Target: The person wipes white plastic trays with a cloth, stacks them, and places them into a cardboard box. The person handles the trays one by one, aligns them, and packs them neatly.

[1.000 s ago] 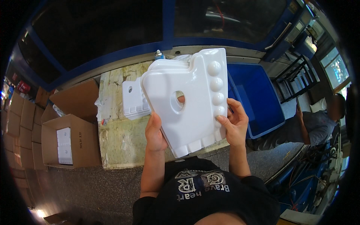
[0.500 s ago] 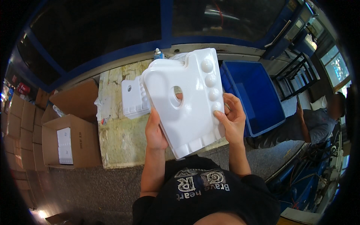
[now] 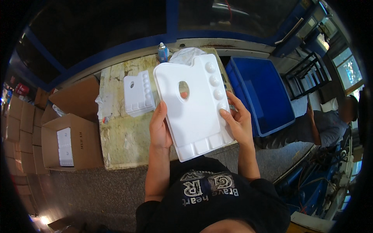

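Between my two hands, in front of my chest, is a white plastic paint palette (image 3: 196,120) with an oval thumb hole, round wells along its right edge and square wells along its near edge. Whether more palettes are nested beneath it cannot be made out. My left hand (image 3: 160,130) grips the left edge, a fingertip showing through the thumb hole. On the right edge my right hand (image 3: 240,120) closes with its thumb on top, beside the round wells. Further left, a small stack of similar white palettes (image 3: 136,93) lies on the worn yellowish table (image 3: 120,143).
A blue spray can (image 3: 162,53) and a clear plastic bag (image 3: 187,55) are at the table's back. A deep blue bin (image 3: 264,97) stands at right. An open cardboard box (image 3: 87,145) at left contains white palettes. A person (image 3: 328,126) is at far right.
The held palette has tilted and come slightly nearer me. Its top outline, showing several layered edges before, now looks like one even edge. Both hands keep their grip.
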`<state>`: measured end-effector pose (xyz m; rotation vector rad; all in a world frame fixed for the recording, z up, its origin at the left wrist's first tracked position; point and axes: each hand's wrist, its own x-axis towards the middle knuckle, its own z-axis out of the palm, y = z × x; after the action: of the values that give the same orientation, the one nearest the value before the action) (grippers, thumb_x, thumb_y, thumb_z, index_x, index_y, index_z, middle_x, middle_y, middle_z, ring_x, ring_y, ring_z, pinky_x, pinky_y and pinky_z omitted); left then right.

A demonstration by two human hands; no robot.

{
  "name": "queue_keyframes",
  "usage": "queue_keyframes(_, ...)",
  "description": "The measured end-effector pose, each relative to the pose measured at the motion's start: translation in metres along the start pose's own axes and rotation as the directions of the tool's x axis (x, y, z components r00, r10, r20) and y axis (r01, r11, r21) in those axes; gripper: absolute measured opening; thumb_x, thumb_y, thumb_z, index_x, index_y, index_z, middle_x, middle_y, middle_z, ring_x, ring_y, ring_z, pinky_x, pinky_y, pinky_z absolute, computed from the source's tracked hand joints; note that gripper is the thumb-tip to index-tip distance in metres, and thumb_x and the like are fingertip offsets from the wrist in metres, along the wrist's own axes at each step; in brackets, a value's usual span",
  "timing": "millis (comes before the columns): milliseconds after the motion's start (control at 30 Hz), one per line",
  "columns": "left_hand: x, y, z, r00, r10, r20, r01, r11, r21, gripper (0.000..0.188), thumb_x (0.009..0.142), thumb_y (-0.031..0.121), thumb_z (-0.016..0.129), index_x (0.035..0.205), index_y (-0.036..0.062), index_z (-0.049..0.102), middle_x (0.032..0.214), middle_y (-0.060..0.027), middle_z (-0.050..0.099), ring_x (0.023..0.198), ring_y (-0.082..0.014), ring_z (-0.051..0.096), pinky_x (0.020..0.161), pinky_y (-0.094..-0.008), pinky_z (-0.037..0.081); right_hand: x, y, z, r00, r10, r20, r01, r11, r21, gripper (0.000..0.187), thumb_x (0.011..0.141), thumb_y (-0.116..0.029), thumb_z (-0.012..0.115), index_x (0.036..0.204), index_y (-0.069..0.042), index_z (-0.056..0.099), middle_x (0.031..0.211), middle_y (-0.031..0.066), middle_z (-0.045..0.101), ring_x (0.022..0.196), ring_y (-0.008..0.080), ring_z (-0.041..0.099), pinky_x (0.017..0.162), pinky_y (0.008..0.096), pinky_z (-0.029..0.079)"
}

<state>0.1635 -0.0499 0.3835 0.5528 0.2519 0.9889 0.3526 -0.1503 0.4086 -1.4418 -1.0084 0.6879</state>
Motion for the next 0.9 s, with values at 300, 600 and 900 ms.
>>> queue_keyframes(300,0.016,-0.008,-0.011,0.962,-0.138,-0.236,0.149,0.988,0.031,0.047,0.1,0.035,0.043,0.127,-0.0033,0.048,0.118,-0.0138,0.059,0.103,-0.0193,0.06,0.087,-0.0319,0.049,0.007,0.035,0.0,0.919,0.384,0.093,-0.394,0.9,0.183,0.055,0.083,-0.016,0.068,0.129,0.008,0.05,0.089,0.0106,0.064,0.074,0.0124,0.062,0.061,0.0218,0.049)
queue_keyframes(600,0.023,-0.017,-0.024,0.939,-0.203,-0.278,0.232,0.97,0.075,0.05,0.097,0.035,0.051,0.122,-0.0079,0.05,0.111,-0.0166,0.061,0.099,-0.0199,0.061,0.083,-0.0322,0.051,0.003,0.057,-0.002,0.867,0.471,0.162,-0.492,0.86,0.134,0.055,0.085,-0.018,0.068,0.127,0.011,0.05,0.103,0.0183,0.065,0.085,0.0151,0.063,0.073,0.0227,0.049)
queue_keyframes(900,0.025,-0.023,-0.027,0.919,-0.199,-0.34,0.263,0.952,0.155,0.06,0.095,0.047,0.049,0.119,-0.0071,0.052,0.103,-0.0161,0.064,0.089,-0.0181,0.065,0.073,-0.0317,0.055,0.005,0.072,-0.002,0.853,0.462,0.241,-0.505,0.848,0.159,0.063,0.083,-0.02,0.07,0.13,0.013,0.045,0.108,0.0248,0.062,0.089,0.0199,0.064,0.076,0.0263,0.05)
